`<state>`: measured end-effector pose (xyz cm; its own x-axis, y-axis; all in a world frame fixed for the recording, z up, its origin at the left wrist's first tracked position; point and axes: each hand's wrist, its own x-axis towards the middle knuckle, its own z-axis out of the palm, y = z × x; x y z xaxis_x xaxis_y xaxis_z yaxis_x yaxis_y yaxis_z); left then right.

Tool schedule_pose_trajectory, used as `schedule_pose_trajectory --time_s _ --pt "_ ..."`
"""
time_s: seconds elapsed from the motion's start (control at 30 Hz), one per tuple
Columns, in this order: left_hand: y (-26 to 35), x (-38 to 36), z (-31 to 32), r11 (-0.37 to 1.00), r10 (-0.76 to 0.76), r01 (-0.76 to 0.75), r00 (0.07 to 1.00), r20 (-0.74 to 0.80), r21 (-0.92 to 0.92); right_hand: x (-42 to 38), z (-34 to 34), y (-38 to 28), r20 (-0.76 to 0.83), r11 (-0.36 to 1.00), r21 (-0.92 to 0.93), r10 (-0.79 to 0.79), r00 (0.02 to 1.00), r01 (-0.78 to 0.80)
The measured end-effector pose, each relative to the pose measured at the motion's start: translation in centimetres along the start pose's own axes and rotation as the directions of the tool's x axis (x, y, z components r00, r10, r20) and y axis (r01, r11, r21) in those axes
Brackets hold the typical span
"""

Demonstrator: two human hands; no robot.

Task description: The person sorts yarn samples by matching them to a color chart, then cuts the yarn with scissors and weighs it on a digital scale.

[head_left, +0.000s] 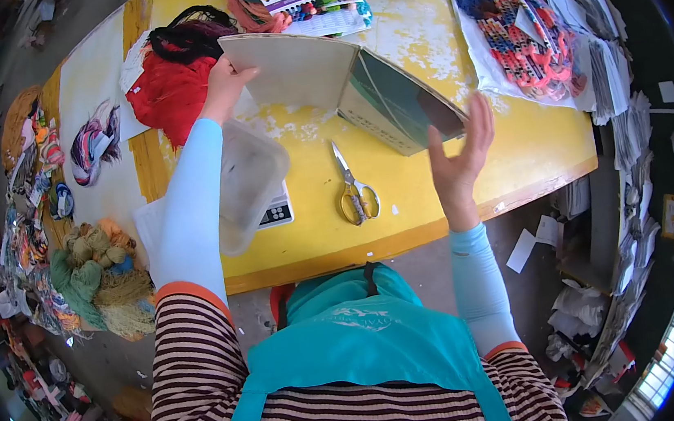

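Note:
A large folded cardboard piece (302, 70) stands on its edge on the yellow table, one panel plain beige and the other dark green with printed lettering. Its beige panel's left edge is pinched between the thumb and fingers of my left hand (226, 89). At the green panel's right end, my right hand (463, 156) is raised with fingers stretched and apart, fingertips right by the edge. Metal scissors (358, 196) lie between my hands, blades pointing away from me. Under my left forearm sits a translucent plastic tub (255, 170) on a small digital scale (278, 214), partly hidden.
Red yarn (173, 96) lies behind my left arm. Multicoloured skeins (96, 143) and green and tan hanks (101, 272) are at left. Bundled threads (529, 46) rest on plastic at right. Paper stacks (633, 138) line the right side. The table's front edge (406, 244) is near my apron.

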<state>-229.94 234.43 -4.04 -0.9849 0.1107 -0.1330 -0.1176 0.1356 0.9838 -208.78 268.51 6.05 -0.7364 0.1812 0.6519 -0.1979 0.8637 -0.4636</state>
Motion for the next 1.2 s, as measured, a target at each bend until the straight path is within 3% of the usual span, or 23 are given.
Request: schedule_pose_trajectory --time_s 0.07,0.1,0.2,0.37,0.47,0.6,0.63,0.7,0.83,0.93,1.2 --pt "-0.2 0.2 0.2 1.0 0.02 -0.019 1.0 -0.005 0.012 3.2 -0.4 -2.3 0.297 0.945 -0.268 -0.107 0.949 0.19" --pt "-0.2 0.2 0.2 0.999 0.034 -0.034 0.999 -0.014 0.025 3.8 0.6 -2.2 0.376 0.958 -0.247 -0.045 0.926 0.146" --pt "-0.2 -0.2 0.4 0.999 0.049 -0.048 0.998 -0.035 0.025 3.4 2.7 -0.7 0.465 0.906 -0.379 0.012 0.885 0.187" --pt "0.0 -0.9 0.7 0.992 0.082 -0.075 0.995 -0.063 0.101 1.1 2.4 0.1 0.424 0.91 -0.334 -0.089 0.901 0.247" --pt "-0.2 -0.7 0.9 0.989 0.096 -0.085 0.992 -0.086 0.124 1.2 2.1 -0.7 0.288 0.968 -0.111 -0.187 0.939 0.227" --pt "0.6 -1.3 1.4 0.983 0.112 -0.086 0.981 -0.159 0.159 0.4 1.1 0.4 0.419 0.982 0.107 -0.187 0.888 0.157" --pt "0.4 -1.3 1.3 0.984 0.106 -0.08 0.981 -0.16 0.161 0.9 -0.3 0.1 0.424 0.982 0.11 -0.186 0.887 0.153" --pt "0.1 -1.0 0.8 0.974 0.129 -0.081 0.967 -0.222 0.211 1.9 -3.3 -0.1 0.511 0.938 0.156 -0.345 0.787 0.31" --pt "-0.4 -1.6 -0.2 0.981 0.072 -0.014 0.952 -0.297 0.193 1.4 -6.7 1.9 0.652 0.922 0.245 -0.385 0.653 0.3" --pt "-0.7 -2.2 -1.0 0.996 0.019 0.01 0.941 -0.337 0.083 -0.4 -7.5 1.8 0.617 0.917 0.291 -0.398 0.679 0.273" --pt "-2.2 -3.4 -4.9 0.969 0.113 -0.049 0.959 -0.26 0.242 -5.0 -9.0 0.4 0.614 0.864 0.476 -0.461 0.641 0.166"
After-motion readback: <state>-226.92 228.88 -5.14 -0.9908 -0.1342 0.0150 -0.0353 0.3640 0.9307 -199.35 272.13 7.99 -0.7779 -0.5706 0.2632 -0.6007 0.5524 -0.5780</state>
